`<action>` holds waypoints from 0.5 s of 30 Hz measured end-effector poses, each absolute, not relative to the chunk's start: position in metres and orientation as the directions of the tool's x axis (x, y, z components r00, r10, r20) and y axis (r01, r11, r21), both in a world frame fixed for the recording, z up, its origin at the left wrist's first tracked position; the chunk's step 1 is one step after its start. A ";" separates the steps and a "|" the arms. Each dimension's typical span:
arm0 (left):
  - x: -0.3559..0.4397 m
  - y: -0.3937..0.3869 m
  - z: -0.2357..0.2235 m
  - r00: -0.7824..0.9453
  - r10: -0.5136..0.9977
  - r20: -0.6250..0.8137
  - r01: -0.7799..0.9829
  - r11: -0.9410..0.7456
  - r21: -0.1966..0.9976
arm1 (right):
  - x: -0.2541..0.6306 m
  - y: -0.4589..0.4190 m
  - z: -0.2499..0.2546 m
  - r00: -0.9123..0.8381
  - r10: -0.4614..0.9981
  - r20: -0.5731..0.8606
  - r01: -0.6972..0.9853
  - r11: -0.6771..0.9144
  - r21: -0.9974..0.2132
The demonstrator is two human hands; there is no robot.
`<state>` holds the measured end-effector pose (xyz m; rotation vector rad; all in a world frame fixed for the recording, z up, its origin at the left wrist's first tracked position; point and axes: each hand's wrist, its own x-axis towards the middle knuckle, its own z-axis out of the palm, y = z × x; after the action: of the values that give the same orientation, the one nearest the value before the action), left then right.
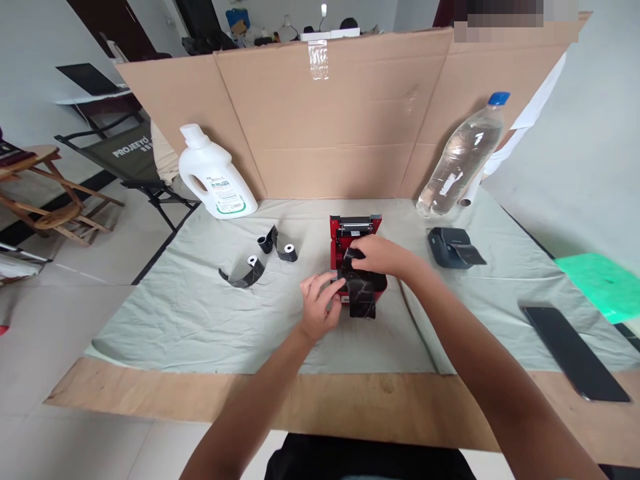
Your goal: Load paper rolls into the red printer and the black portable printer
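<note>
A small red and black label printer (334,252) stands in the middle of the cloth with its lid raised. From its front hangs a strip of black patterned paper (362,300). Over the open printer, my right hand (373,257) pinches the black paper roll (349,257); the hand partly hides it. My left hand (320,307) is at the printer's front left corner, fingers spread, fingertips touching or nearly touching its edge. To the left lie loose paper rolls, one with a curled black strip (245,277) and another beside it (289,253).
A white detergent bottle (217,177) and a clear water bottle (463,160) lean by the cardboard screen (330,120). To the right are a dark portable printer (453,248), a black phone (573,350) and a green sheet (603,283). A cable (417,327) runs toward the wooden front edge (350,403).
</note>
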<state>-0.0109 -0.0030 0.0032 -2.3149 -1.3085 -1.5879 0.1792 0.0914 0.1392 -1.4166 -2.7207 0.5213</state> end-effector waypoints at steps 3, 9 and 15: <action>-0.011 -0.001 0.006 0.040 0.609 0.792 0.635 -0.628 0.451 | 0.201 0.075 0.147 -0.522 0.853 -0.015 0.749 0.450 -0.486; -0.011 0.000 0.011 0.002 0.626 0.780 0.586 -0.633 0.506 | 0.229 0.039 0.150 -0.390 0.918 0.067 0.403 0.236 -0.884; -0.011 0.001 0.008 -0.030 0.643 0.765 0.569 -0.619 0.542 | 0.210 0.023 0.158 -0.418 0.907 0.054 0.077 0.095 -0.993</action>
<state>-0.0113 0.0013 0.0077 -2.2321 -1.3970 -1.8292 0.2096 0.0225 0.1578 -0.9874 -1.6289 1.4095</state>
